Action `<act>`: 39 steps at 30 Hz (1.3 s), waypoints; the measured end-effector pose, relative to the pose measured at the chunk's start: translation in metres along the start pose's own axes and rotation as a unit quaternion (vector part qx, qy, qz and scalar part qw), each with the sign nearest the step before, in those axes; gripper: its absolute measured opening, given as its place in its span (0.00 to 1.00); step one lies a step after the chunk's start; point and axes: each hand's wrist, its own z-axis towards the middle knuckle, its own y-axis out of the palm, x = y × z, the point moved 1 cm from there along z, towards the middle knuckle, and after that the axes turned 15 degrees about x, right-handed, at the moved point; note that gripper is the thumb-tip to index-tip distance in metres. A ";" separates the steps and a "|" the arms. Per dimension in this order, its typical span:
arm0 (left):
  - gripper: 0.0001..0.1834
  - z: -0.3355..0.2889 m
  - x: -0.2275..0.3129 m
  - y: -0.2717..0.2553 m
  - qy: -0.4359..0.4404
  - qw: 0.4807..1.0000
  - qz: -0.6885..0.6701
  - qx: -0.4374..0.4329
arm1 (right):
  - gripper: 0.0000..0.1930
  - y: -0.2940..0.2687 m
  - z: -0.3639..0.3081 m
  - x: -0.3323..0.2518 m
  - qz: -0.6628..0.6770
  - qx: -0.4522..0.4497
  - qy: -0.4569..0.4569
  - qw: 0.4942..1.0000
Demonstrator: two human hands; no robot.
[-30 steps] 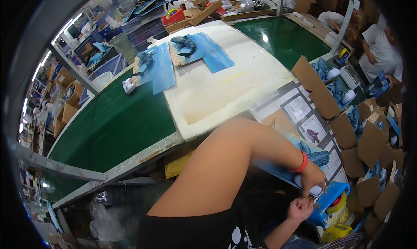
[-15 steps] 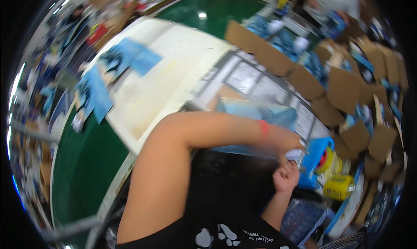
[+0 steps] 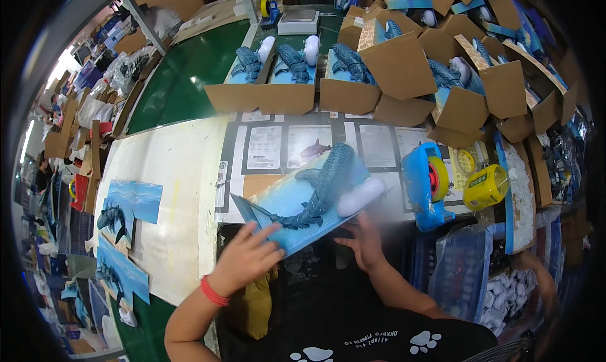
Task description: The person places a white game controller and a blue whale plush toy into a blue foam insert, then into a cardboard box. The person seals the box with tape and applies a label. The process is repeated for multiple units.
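A blue printed card tray (image 3: 275, 184) lies aslant at the table's front, its near corner sticking out past the edge. On it rests a dark blue spotted toy whale shark (image 3: 325, 182), tail curling to the left. A white oval piece (image 3: 361, 196) lies along the tray's right side, smeared by motion. My left hand (image 3: 249, 255), with a red band at the wrist, has its fingers spread against the tray's near left corner. Close to the tray's near right edge, below the white piece, my right hand (image 3: 365, 243) is open, thumb and fingers apart.
A blue tape dispenser (image 3: 426, 185) and a yellow container (image 3: 485, 186) stand to the right. Open brown boxes (image 3: 401, 65) with similar toys line the back and right. On the left, blue cards (image 3: 134, 201) with dark toys lie on the white board (image 3: 167, 172).
My left hand has drawn back from beside the tape dispenser to the tray's left corner. My right hand has opened from a closed shape and come up beside the tray. The view has turned.
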 end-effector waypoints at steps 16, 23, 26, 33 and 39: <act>0.07 0.239 -0.143 -0.012 -0.001 0.922 0.177 0.345 | 0.17 0.079 0.042 -0.022 -0.223 -0.034 -0.330 0.917; 0.06 0.328 -0.182 0.053 -0.147 0.958 0.224 0.099 | 0.08 0.032 0.063 0.024 -0.291 -0.068 -0.400 0.867; 0.26 0.286 -0.199 0.055 -0.056 0.931 0.188 0.308 | 0.09 0.030 0.060 0.022 -0.285 -0.088 -0.364 0.882; 0.26 -0.084 -0.315 -0.042 -0.380 0.817 0.272 0.339 | 0.12 0.030 0.060 0.015 -0.309 -0.057 -0.307 0.899; 0.36 -0.322 -0.247 -0.033 -0.570 0.652 0.500 -0.018 | 0.13 0.041 0.078 0.025 -0.301 0.007 -0.296 0.906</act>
